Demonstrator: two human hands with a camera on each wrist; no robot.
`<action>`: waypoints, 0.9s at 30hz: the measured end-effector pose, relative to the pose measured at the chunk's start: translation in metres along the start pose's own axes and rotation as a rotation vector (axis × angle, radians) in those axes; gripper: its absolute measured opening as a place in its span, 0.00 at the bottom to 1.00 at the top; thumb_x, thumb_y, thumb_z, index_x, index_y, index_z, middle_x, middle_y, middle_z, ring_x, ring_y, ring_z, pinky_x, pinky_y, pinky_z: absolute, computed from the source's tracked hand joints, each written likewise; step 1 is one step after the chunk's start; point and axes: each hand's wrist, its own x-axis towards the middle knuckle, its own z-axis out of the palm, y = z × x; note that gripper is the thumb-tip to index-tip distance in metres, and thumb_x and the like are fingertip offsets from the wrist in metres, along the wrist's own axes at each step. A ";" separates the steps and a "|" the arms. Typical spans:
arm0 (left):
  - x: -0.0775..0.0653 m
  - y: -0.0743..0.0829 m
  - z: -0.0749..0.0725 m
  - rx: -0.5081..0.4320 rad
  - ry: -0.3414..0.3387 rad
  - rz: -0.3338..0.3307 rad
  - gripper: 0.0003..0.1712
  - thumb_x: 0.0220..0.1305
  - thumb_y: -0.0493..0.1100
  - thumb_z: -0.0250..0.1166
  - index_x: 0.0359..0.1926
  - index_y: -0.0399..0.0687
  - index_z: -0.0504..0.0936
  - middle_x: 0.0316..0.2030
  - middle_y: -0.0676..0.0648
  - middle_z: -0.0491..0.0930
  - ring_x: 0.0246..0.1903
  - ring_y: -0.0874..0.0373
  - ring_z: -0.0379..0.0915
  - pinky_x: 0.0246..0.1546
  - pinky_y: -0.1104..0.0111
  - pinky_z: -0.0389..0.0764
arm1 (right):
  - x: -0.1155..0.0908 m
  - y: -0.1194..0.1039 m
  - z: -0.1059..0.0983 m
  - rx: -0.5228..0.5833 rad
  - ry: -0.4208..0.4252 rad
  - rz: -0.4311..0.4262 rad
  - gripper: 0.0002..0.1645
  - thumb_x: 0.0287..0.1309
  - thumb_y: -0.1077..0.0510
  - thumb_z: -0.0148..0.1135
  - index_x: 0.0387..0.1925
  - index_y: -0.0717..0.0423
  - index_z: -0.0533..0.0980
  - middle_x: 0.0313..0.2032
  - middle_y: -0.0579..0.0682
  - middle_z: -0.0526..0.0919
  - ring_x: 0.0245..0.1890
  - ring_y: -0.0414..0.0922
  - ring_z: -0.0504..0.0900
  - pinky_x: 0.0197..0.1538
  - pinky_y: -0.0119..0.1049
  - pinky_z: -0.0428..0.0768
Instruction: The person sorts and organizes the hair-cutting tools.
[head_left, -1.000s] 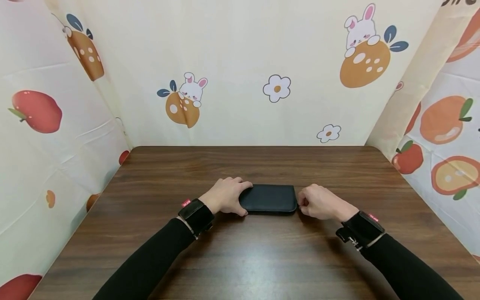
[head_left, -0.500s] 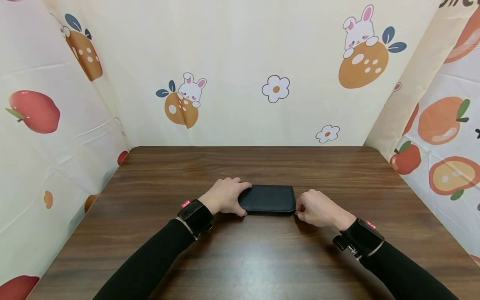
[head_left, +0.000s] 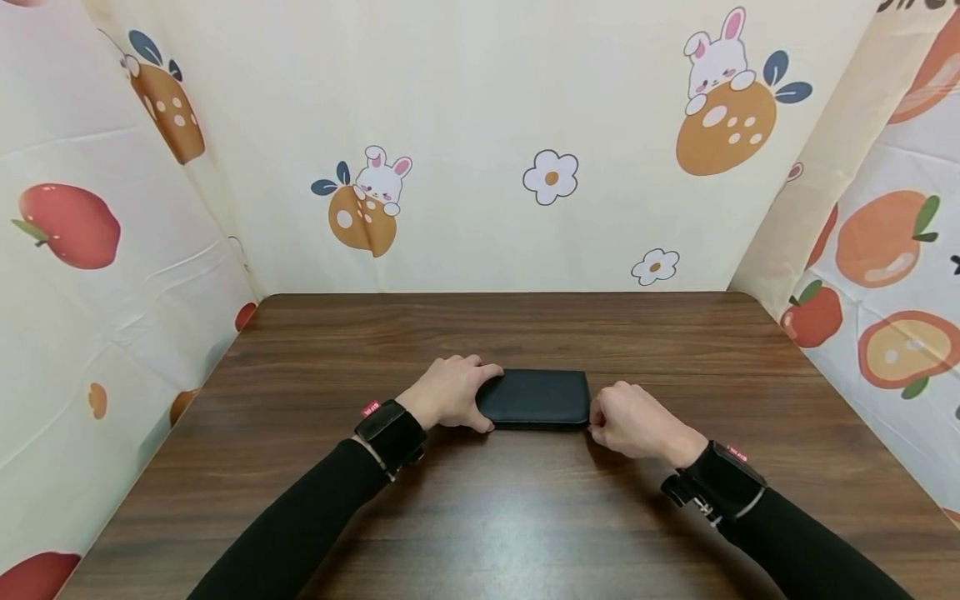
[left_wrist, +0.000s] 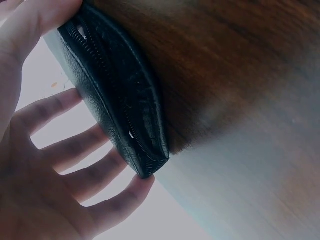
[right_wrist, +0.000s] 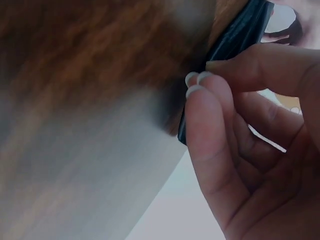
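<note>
A black leather zip wallet [head_left: 538,400] lies flat on the wooden table. My left hand [head_left: 452,393] holds its left end, thumb on the near edge and fingers at the far side. Seen in the left wrist view, a dark zipper [left_wrist: 100,62] runs along the wallet's narrow side. At the opposite end, my right hand [head_left: 636,422] has its fingers curled. The right wrist view has its thumb and fingertips [right_wrist: 205,120] pinched together against the wallet's edge [right_wrist: 240,37]; the fingertips hide whatever small part lies between them.
The brown wooden table [head_left: 480,517] stretches out around the wallet. Behind it hangs a cream curtain [head_left: 465,83] printed with rabbits and flowers. Fruit-patterned cloth panels [head_left: 67,333] close off both sides. Each wrist carries a black strap [head_left: 393,433] with a small camera.
My right hand has shifted a little toward me along the wallet's right end, mostly in the first half second. The left hand and the wallet have stayed in place.
</note>
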 end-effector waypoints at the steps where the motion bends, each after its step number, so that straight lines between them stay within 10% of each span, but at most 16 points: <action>1: 0.000 0.000 0.000 -0.002 0.001 0.001 0.49 0.45 0.66 0.71 0.67 0.60 0.66 0.58 0.48 0.71 0.52 0.49 0.70 0.51 0.53 0.71 | 0.000 -0.001 0.001 0.000 0.006 0.005 0.17 0.47 0.64 0.63 0.11 0.42 0.73 0.11 0.34 0.62 0.11 0.31 0.58 0.18 0.27 0.61; 27: -0.001 0.001 0.000 0.002 0.013 0.011 0.49 0.44 0.66 0.71 0.67 0.60 0.66 0.57 0.47 0.71 0.52 0.49 0.70 0.50 0.54 0.72 | -0.001 -0.026 0.009 0.020 0.026 -0.041 0.12 0.48 0.66 0.62 0.18 0.46 0.81 0.16 0.35 0.73 0.12 0.31 0.65 0.20 0.28 0.66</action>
